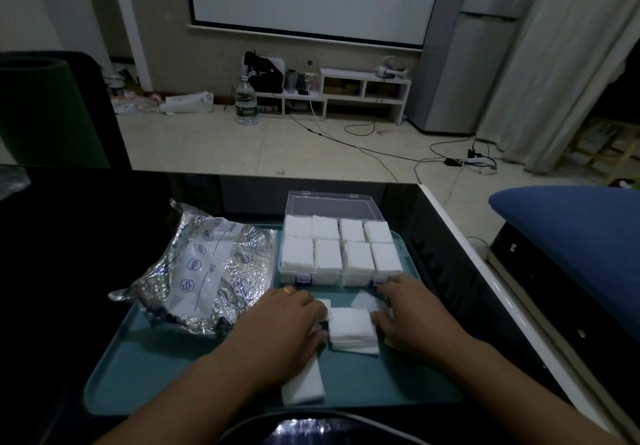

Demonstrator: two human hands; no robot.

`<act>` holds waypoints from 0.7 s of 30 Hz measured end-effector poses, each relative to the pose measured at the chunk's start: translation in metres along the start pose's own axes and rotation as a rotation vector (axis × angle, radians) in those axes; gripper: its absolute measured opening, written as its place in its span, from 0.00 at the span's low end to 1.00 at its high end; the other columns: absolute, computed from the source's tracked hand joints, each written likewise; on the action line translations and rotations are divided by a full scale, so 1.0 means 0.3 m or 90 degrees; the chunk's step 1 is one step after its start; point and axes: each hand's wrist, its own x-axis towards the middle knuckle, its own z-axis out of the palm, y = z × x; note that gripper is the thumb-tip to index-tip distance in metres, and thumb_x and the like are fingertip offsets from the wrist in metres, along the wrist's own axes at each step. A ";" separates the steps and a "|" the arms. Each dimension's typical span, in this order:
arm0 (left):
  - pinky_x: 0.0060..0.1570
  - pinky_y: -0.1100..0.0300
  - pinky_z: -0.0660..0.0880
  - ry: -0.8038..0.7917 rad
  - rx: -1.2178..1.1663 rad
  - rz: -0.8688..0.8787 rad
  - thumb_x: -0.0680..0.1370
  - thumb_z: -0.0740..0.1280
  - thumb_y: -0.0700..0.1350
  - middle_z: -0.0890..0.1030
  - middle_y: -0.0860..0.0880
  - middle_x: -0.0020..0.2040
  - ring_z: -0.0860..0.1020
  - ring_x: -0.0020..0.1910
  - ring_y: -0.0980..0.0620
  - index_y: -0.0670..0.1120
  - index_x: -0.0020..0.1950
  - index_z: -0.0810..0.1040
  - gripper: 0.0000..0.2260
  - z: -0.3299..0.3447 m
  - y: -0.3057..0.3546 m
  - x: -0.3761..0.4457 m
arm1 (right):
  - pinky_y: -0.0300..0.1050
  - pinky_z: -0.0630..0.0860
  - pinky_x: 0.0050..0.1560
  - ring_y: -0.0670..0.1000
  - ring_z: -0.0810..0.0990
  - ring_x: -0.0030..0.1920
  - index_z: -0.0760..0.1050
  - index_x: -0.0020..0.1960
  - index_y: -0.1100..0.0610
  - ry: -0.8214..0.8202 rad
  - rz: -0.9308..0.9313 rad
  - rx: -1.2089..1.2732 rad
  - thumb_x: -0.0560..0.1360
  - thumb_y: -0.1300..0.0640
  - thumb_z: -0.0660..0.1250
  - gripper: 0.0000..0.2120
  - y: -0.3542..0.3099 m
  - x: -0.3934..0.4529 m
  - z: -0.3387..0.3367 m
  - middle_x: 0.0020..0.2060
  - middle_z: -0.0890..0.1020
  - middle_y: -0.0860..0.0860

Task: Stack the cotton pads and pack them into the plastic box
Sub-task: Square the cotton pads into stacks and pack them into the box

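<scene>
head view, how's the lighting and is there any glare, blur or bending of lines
Head view: dim and bluish overall; the white cotton pads in the clear plastic box and the white pad stack between both hands look washed out; the crinkled silver foil bag glints; the glossy black table mirrors the room; wide-angle lens bows the edges.

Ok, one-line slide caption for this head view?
Both hands square a white cotton pad stack before the filled clear plastic box.
</scene>
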 end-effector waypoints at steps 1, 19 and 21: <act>0.57 0.55 0.69 0.000 -0.010 0.001 0.75 0.45 0.61 0.79 0.53 0.55 0.76 0.54 0.50 0.54 0.61 0.77 0.27 -0.004 -0.001 0.001 | 0.40 0.69 0.54 0.52 0.74 0.59 0.74 0.65 0.53 0.008 0.001 0.004 0.76 0.49 0.65 0.19 -0.003 0.004 0.003 0.61 0.75 0.51; 0.56 0.56 0.67 0.020 -0.037 -0.056 0.81 0.59 0.49 0.77 0.51 0.56 0.74 0.55 0.48 0.50 0.59 0.77 0.10 -0.013 -0.018 0.021 | 0.39 0.71 0.56 0.43 0.71 0.53 0.75 0.60 0.45 0.065 -0.136 0.054 0.77 0.47 0.65 0.12 -0.052 -0.057 -0.076 0.51 0.76 0.42; 0.53 0.53 0.70 0.020 -0.021 -0.046 0.81 0.59 0.45 0.79 0.48 0.52 0.76 0.52 0.46 0.47 0.54 0.79 0.10 -0.012 -0.018 0.026 | 0.42 0.70 0.61 0.44 0.71 0.57 0.75 0.62 0.44 0.035 -0.155 0.032 0.77 0.44 0.63 0.15 -0.060 -0.074 -0.072 0.54 0.75 0.43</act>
